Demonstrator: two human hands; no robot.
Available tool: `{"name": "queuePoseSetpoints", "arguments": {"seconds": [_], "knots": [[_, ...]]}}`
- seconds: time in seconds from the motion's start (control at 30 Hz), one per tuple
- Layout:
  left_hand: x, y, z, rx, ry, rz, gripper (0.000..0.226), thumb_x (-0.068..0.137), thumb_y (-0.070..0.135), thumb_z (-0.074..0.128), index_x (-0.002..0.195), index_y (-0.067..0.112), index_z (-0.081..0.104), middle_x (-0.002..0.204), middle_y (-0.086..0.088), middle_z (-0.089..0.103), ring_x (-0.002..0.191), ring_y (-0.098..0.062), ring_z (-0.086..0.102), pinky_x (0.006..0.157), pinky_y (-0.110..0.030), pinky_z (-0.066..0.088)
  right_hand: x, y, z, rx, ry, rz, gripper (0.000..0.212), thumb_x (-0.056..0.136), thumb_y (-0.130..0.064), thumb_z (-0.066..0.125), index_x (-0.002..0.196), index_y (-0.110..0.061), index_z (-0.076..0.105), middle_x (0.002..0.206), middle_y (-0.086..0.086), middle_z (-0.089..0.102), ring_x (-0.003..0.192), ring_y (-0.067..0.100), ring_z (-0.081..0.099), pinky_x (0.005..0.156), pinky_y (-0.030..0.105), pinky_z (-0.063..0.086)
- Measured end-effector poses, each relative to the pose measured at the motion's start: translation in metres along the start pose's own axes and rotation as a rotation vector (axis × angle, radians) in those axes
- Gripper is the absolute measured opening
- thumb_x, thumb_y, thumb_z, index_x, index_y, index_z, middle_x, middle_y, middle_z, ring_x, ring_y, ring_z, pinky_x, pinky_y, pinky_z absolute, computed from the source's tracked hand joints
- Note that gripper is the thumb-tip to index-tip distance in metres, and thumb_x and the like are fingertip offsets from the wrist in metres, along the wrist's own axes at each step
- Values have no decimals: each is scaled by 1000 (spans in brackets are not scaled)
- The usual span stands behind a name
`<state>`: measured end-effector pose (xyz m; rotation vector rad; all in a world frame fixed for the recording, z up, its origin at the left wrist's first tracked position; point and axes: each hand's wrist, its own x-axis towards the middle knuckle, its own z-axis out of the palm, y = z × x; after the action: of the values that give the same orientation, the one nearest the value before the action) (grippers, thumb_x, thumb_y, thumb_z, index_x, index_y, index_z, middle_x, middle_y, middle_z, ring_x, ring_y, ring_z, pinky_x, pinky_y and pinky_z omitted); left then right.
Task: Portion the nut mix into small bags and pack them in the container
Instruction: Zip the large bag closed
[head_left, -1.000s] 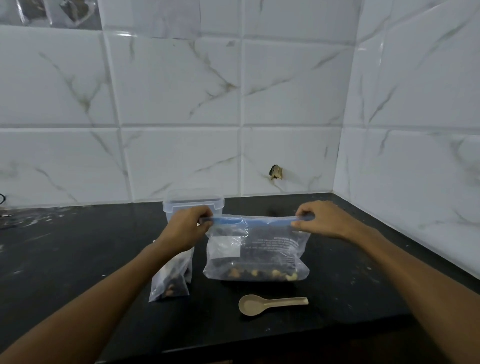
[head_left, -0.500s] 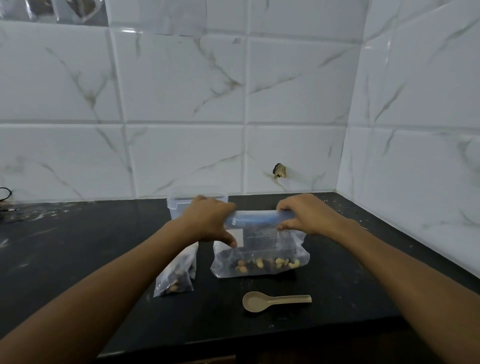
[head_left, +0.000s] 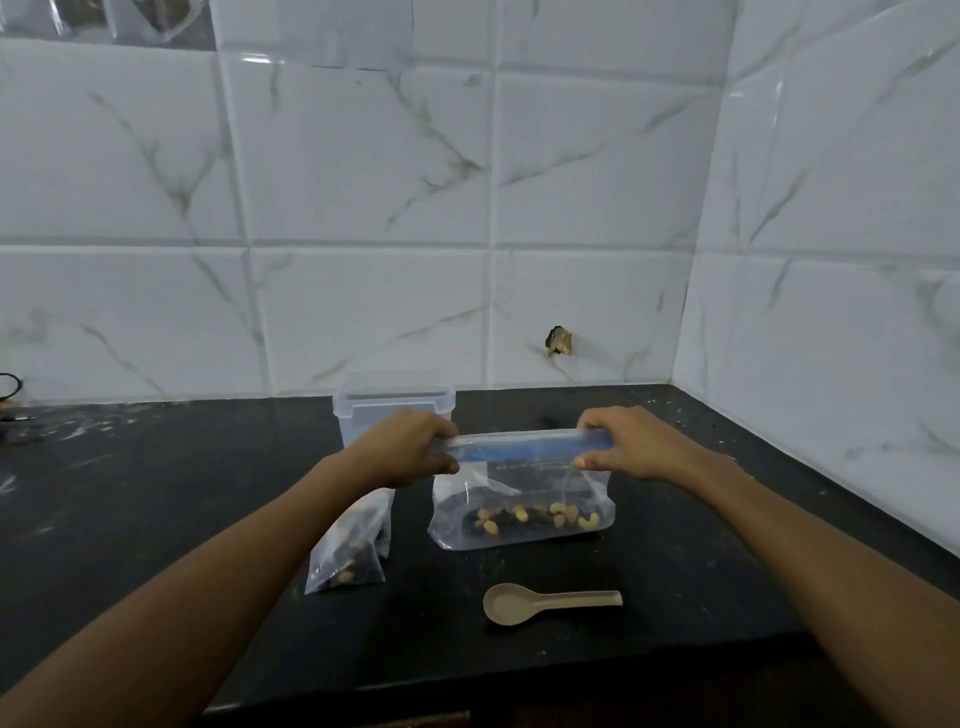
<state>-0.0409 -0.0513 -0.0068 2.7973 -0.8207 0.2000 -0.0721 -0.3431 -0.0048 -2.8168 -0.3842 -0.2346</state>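
Two hands share one strip: the blue zip seal (head_left: 524, 448) of the large zip-lock bag (head_left: 519, 499) runs left to right across the view, and each hand pinches one end of it. The bag stands upright on the black countertop (head_left: 156, 519), its base resting there, with the nut mix (head_left: 535, 517) lying in a thin layer along the bottom. So the bag's long axis lies straight between the two hands, level, neither hand nearer than the other.

The left hand (head_left: 405, 447) grips the left end, fingers curled over the seal and thumb below. The right hand (head_left: 628, 444) grips the right end, thumb on the near face and fingers folded over the top. Both forearms reach in from the near edge and converge on the bag. Whether the seal is pressed closed or being parted I cannot tell; my guess is that the coming move runs along that strip or pulls across it.

Just left of the bag, below the left wrist, leans a small filled bag (head_left: 350, 551) of nuts. Behind the left hand stands the clear lidded container (head_left: 393, 402), near the tiled wall (head_left: 363, 208). In front of the big bag, apart from it, lies a beige spoon (head_left: 545, 603), bowl to the left and handle to the right.
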Motion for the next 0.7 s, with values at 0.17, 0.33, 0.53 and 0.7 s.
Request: {"name": "queuePoseSetpoints", "arguments": {"seconds": [0.17, 0.33, 0.53, 0.7], "knots": [[-13, -13, 17, -651, 135, -126, 40, 84, 29, 74, 120, 23, 57, 108, 6, 59, 97, -15, 62, 83, -25, 52, -15, 25, 16, 572, 113, 218, 66, 77, -28, 79, 131, -25, 42, 123, -4, 48, 108, 17, 55, 78, 27, 50], [-27, -4, 38, -1292, 155, -318, 50, 82, 29, 72, 126, 29, 47, 124, -8, 58, 112, -28, 61, 99, -48, 50, -22, 36, 35, 1021, -54, 417, 83, 67, -31, 84, 134, -36, 36, 125, 5, 60, 100, 26, 61, 71, 38, 53], [-26, 14, 31, -1496, 65, -508, 54, 85, 55, 61, 130, 33, 39, 131, -11, 50, 124, -40, 51, 100, -61, 43, -19, 25, 31, 1130, -183, 524, 67, 63, -48, 77, 124, -32, 52, 128, 8, 56, 107, 29, 57, 80, 42, 50], [-18, 22, 27, -1411, 81, -652, 40, 92, 46, 59, 123, 24, 47, 126, -14, 50, 116, -38, 48, 94, -66, 39, -11, 19, 26, 1309, -159, 631, 77, 60, -60, 72, 123, -20, 54, 126, 11, 58, 116, 36, 54, 93, 58, 43]]}}
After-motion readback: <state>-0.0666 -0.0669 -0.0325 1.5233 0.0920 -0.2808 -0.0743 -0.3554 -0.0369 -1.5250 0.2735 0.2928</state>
